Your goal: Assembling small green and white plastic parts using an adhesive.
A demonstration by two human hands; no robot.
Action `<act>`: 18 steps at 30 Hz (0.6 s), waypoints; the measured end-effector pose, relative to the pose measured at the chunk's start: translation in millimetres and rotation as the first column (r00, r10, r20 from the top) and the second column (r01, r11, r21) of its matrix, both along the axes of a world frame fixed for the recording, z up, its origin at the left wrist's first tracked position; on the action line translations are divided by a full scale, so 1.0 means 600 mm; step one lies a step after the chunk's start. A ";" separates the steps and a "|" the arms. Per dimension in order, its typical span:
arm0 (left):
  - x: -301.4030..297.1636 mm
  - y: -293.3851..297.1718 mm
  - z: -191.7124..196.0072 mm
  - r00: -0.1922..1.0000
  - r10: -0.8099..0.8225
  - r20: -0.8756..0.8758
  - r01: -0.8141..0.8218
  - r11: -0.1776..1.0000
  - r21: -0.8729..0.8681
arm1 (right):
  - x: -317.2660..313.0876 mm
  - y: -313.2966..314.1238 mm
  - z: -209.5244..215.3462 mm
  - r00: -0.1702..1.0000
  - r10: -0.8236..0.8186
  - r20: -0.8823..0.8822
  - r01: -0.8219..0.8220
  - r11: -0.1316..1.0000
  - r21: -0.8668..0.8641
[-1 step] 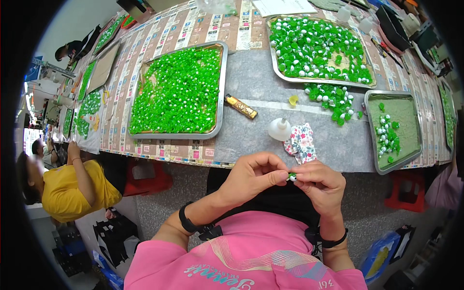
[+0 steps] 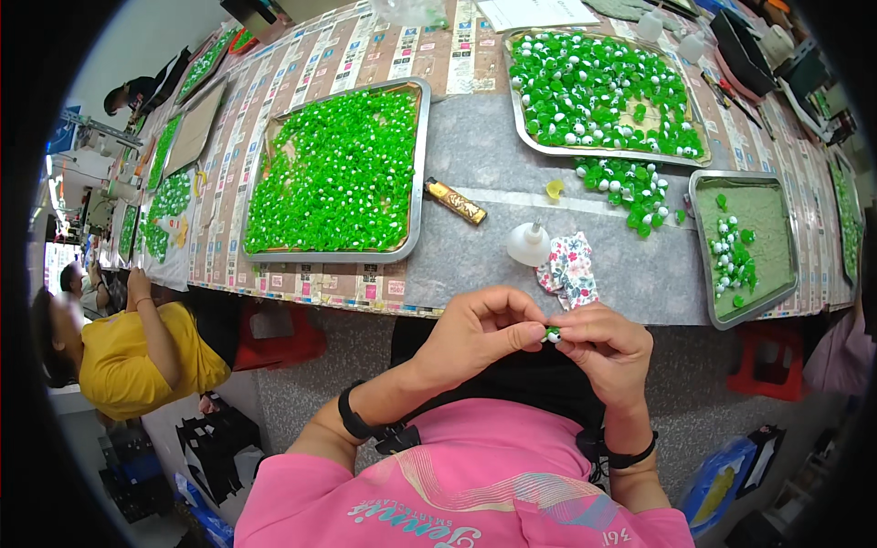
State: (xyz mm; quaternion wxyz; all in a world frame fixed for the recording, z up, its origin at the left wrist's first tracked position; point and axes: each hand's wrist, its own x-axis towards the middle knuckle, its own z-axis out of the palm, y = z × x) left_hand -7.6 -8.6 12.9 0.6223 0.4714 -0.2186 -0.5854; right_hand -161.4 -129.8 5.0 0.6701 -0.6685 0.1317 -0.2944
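Between my two hands, just past the table's front edge, is a small green piece with a white eyeball-like bead (image 2: pixel 552 336). My left hand (image 2: pixel 484 331) pinches it from one side with thumb and index finger. From the other side the closed fingertips of my right hand (image 2: pixel 605 347) grip the same piece and partly cover it. Just beyond my hands lies a folded floral cloth (image 2: pixel 568 272). A white squeeze bottle with a thin tip (image 2: pixel 529 244) stands against the cloth. To its right, a loose heap of similar green-and-white pieces (image 2: pixel 630 194) lies on the grey sheet.
At the left sits a metal tray (image 2: pixel 421 173) full of small green pieces; another tray (image 2: pixel 548 153) stands at the back right. A smaller tray (image 2: pixel 731 321) holds several pieces at right. A patterned lighter-like stick (image 2: pixel 457 202) lies mid-table. A person in yellow (image 2: pixel 137 361) sits at left.
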 end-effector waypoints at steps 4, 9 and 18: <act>-0.004 -0.002 0.001 0.999 0.009 -0.053 -0.008 1.000 0.020 | -0.002 0.002 0.000 0.999 0.023 -0.030 -0.018 0.988 0.154; -0.009 0.000 0.000 0.991 0.019 -0.133 -0.013 0.999 0.046 | -0.002 0.002 -0.009 1.000 0.030 0.009 -0.030 0.993 0.117; -0.014 0.000 -0.012 0.990 0.042 -0.131 -0.043 0.999 -0.007 | -0.001 -0.002 0.004 0.994 0.076 -0.082 -0.035 0.908 0.417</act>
